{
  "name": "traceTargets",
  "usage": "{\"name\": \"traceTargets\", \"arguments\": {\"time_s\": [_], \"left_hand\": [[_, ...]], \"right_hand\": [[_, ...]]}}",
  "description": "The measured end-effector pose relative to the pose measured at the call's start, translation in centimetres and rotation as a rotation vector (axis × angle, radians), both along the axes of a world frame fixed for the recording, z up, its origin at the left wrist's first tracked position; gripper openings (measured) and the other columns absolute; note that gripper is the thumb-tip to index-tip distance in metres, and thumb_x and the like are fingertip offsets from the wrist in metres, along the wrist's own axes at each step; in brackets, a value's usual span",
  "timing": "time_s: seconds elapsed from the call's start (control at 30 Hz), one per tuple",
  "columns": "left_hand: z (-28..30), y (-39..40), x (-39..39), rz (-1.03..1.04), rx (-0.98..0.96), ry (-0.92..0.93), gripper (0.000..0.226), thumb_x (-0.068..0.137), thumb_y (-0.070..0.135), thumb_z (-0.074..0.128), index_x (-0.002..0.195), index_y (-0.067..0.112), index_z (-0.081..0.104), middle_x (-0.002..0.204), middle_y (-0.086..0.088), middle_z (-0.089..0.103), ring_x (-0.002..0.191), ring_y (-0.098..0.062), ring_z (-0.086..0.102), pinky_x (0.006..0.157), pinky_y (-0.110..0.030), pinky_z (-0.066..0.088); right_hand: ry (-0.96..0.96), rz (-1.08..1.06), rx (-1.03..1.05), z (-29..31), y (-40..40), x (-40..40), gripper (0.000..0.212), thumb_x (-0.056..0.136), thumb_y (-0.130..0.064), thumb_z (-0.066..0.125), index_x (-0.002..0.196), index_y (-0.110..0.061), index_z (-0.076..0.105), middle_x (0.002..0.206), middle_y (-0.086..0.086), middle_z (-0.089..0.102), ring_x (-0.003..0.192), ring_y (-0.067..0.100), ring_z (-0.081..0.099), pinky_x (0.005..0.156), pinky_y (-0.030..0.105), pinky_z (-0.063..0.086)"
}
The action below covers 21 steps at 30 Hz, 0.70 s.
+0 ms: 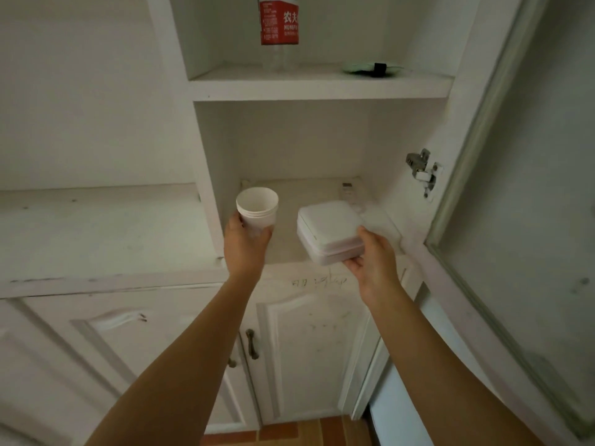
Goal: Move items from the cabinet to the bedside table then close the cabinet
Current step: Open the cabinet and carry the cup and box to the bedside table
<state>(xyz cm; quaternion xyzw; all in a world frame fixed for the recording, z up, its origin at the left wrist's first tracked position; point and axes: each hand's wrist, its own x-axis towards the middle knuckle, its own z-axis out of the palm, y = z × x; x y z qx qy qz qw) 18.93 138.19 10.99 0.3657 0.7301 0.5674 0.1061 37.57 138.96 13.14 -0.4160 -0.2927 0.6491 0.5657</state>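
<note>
At the open white cabinet (322, 88), the left hand (246, 244) curls round the base of a nested stack of white paper cups (257, 209), while the right hand (373, 262) pinches the near corner of a flat white plastic lidded box (328, 231) above the lower shelf. Both look light; the cups would crush easily, and the box seems smooth, probably safer supported underneath.

The bottle (278, 30) was cut off at the top edge. The small object (348, 191) at the cabinet's back could not be identified. The cup stack's (257, 212) base was hidden by the left hand (246, 244).
</note>
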Motion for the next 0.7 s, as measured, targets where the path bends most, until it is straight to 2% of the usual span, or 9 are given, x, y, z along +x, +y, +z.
{"name": "traceTargets", "arguments": {"time_s": [0.1, 0.23, 0.4, 0.57, 0.7], "left_hand": [[0.2, -3.4, 0.4, -0.030, 0.016, 0.010, 0.058, 0.076, 0.025, 0.074, 0.125, 0.011, 0.047, 0.119, -0.006, 0.058, 0.110, -0.022, 0.055, 0.085, -0.030, 0.044], [-0.1, -8.7, 0.5, -0.074, 0.040, -0.002, 0.060, 0.077, 0.023, 0.073, 0.129, 0.012, 0.045, 0.123, -0.005, 0.057, 0.112, -0.020, 0.054, 0.089, -0.029, 0.044], [-1.8, -16.3, -0.3, -0.060, 0.019, -0.042, 0.060, 0.076, 0.025, 0.074, 0.127, 0.013, 0.046, 0.121, -0.003, 0.058, 0.111, -0.019, 0.055, 0.096, -0.038, 0.048], [-3.4, -24.2, -1.4, -0.009, -0.013, -0.073, 0.060, 0.076, 0.026, 0.074, 0.127, 0.014, 0.046, 0.121, -0.002, 0.058, 0.110, -0.018, 0.055, 0.093, -0.036, 0.049], [-3.4, -29.9, -2.3, 0.081, -0.010, -0.076, 0.060, 0.076, 0.025, 0.074, 0.128, 0.015, 0.046, 0.119, 0.000, 0.058, 0.106, -0.016, 0.055, 0.092, -0.035, 0.049]], "right_hand": [[-0.045, -0.009, 0.013, -0.2, -2.9, 0.4, 0.037, 0.089, -0.021, 0.057, 0.122, -0.006, 0.046, 0.109, 0.006, 0.055, 0.102, 0.022, 0.058, 0.083, 0.034, 0.052], [-0.020, -0.030, 0.028, -0.5, -7.5, 0.9, 0.031, 0.089, -0.019, 0.056, 0.117, -0.008, 0.046, 0.101, 0.002, 0.055, 0.100, 0.021, 0.057, 0.082, 0.033, 0.050], [-0.002, -0.052, -0.012, -1.6, -13.8, 1.6, 0.030, 0.090, -0.018, 0.056, 0.116, -0.008, 0.047, 0.099, 0.002, 0.055, 0.105, 0.025, 0.056, 0.089, 0.036, 0.050], [-0.001, -0.012, -0.064, -2.7, -19.8, 1.3, 0.027, 0.090, -0.018, 0.055, 0.114, -0.008, 0.047, 0.098, 0.002, 0.054, 0.108, 0.026, 0.054, 0.085, 0.035, 0.049], [-0.012, 0.086, -0.082, -3.2, -23.5, 0.4, 0.033, 0.090, -0.018, 0.056, 0.119, -0.006, 0.046, 0.106, 0.005, 0.054, 0.111, 0.026, 0.054, 0.084, 0.036, 0.050]]}}
